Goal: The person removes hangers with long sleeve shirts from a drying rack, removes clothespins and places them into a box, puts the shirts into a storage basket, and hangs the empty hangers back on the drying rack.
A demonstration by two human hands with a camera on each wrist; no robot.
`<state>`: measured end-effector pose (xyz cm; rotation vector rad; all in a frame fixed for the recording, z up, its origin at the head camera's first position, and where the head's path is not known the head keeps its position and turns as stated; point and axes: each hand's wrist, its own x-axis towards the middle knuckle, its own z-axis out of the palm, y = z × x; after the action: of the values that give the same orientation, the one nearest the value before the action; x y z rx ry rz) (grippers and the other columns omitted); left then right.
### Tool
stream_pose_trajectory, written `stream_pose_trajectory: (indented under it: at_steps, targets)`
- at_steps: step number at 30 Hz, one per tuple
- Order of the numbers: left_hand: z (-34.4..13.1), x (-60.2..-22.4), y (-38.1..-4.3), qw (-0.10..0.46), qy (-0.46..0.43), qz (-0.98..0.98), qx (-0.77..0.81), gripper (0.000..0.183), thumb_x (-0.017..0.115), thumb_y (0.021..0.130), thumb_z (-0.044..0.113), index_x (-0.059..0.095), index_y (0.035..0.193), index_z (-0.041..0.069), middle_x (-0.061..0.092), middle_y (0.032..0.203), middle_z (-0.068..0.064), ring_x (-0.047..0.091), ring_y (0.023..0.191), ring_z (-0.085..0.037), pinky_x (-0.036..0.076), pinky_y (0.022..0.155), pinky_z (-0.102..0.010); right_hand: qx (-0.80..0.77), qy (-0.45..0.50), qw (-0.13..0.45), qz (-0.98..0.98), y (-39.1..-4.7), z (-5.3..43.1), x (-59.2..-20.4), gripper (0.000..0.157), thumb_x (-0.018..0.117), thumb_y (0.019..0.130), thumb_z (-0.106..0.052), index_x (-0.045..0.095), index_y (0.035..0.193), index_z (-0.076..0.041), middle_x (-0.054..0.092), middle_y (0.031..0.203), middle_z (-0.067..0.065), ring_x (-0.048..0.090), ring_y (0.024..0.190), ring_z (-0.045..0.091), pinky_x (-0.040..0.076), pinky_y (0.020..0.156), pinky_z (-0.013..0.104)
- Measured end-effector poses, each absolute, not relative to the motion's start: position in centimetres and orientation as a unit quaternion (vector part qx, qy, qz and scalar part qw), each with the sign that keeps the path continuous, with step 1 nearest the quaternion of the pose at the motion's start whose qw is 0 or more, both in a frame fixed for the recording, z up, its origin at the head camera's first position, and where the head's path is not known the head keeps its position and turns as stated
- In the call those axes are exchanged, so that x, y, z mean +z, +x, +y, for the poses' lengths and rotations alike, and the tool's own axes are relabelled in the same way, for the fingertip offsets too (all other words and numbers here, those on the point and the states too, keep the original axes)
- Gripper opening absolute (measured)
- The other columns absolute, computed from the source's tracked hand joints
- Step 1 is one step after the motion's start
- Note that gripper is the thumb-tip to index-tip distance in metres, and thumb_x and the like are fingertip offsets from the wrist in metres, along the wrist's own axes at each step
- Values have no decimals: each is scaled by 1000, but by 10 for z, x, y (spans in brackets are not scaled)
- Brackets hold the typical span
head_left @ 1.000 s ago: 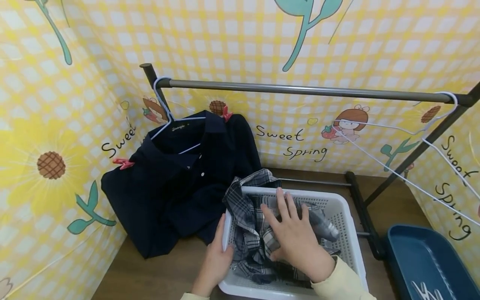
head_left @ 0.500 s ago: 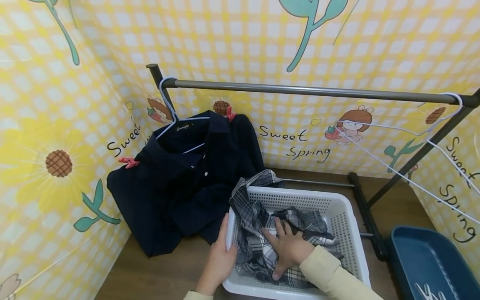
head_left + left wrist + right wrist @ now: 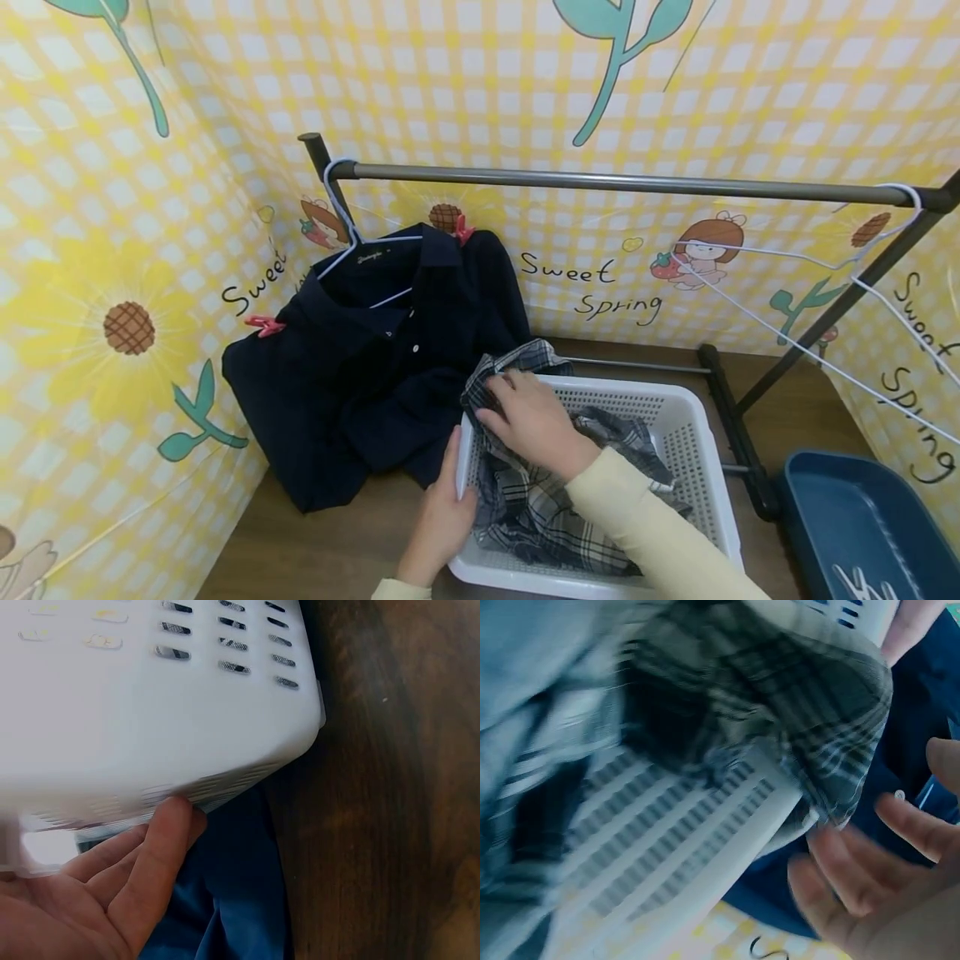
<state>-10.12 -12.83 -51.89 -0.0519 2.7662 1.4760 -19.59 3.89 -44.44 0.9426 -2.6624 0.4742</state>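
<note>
A white perforated laundry basket [image 3: 678,421] holds a crumpled grey-and-black plaid shirt [image 3: 543,508]. Part of the shirt drapes over the basket's back left corner. My left hand [image 3: 442,523] holds the basket by its left rim; in the left wrist view its fingers [image 3: 161,851] lie against the outer wall. Over that back left corner reaches my right hand [image 3: 531,421], its spread, slightly bent fingers right at the draped plaid cloth. The right wrist view shows the fingers [image 3: 832,874] apart beside the shirt, gripping nothing.
A navy shirt [image 3: 375,350] hangs on a hanger with red clips from the left end of a metal rail [image 3: 600,179]. A white wire hanger [image 3: 795,256] hangs at the rail's right. A blue tray [image 3: 840,508] with white pieces stands at right on wooden flooring.
My right hand first pressed down onto the plaid shirt inside the basket, then lifted and moved to the back left corner. The left hand keeps its place on the rim.
</note>
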Motion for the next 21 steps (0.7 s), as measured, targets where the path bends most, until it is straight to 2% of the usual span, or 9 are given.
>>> stream_pose_trajectory:
  at_steps: [2,3,5,6,8,10,13,17,21]
  targets:
    - [-129,-518,-100,5,-22,884,467,88,55,86,7,5,149,44,53,123,-28,61,92,-29,50,69,-45,155,310,120,-930,-204,26,-445,60,56,92,-47,43,140,-13,42,136,22,42,122,36,38,90,56]
    - [-129,-518,-100,7,-25,883,468,88,54,87,7,5,149,44,53,123,-28,61,93,-29,50,69,-45,142,302,95,-938,-208,22,-449,66,53,93,-49,33,146,-15,30,144,25,33,129,40,32,94,61]
    - [-128,-517,-100,11,-27,882,471,87,54,87,7,4,149,43,53,124,-28,61,93,-29,50,69,-45,111,280,46,-952,-215,16,-453,70,46,95,-52,21,151,-21,14,151,26,18,136,43,22,98,66]
    - [-128,-516,-99,12,-24,880,474,87,54,87,7,5,149,42,53,123,-29,61,93,-30,50,69,-46,97,271,27,-957,-217,15,-456,69,44,96,-52,19,152,-22,12,152,25,15,137,43,19,99,67]
    - [-124,-517,-100,13,-19,878,478,85,54,87,7,6,150,40,53,123,-28,61,93,-30,50,69,-46,71,255,2,-964,-221,16,-461,62,41,98,-48,21,151,-22,13,153,23,15,138,41,15,100,67]
    - [-121,-517,-100,8,-14,877,480,85,54,87,6,8,151,37,54,123,-28,61,94,-30,50,71,-47,52,252,12,-966,-222,19,-464,57,45,99,-40,29,149,-16,21,151,22,21,136,39,18,99,67]
    - [-120,-517,-99,0,-16,881,473,85,54,86,6,9,151,37,54,124,-26,60,95,-29,49,75,-47,32,261,70,-962,-224,22,-469,49,57,95,-26,42,138,-8,39,142,22,35,130,37,26,98,63]
    - [-122,-517,-98,5,-15,879,477,86,54,87,7,7,149,43,52,128,-25,60,98,-30,48,78,-49,9,266,144,-953,-223,28,-472,41,68,86,-15,53,123,-9,56,126,18,49,119,32,33,98,54]
    - [-125,-519,-97,9,-17,868,496,84,53,88,6,8,151,39,49,132,-24,59,101,-31,49,78,-50,20,285,171,-943,-216,30,-473,30,68,86,-18,62,114,-10,48,135,20,41,125,37,32,98,54]
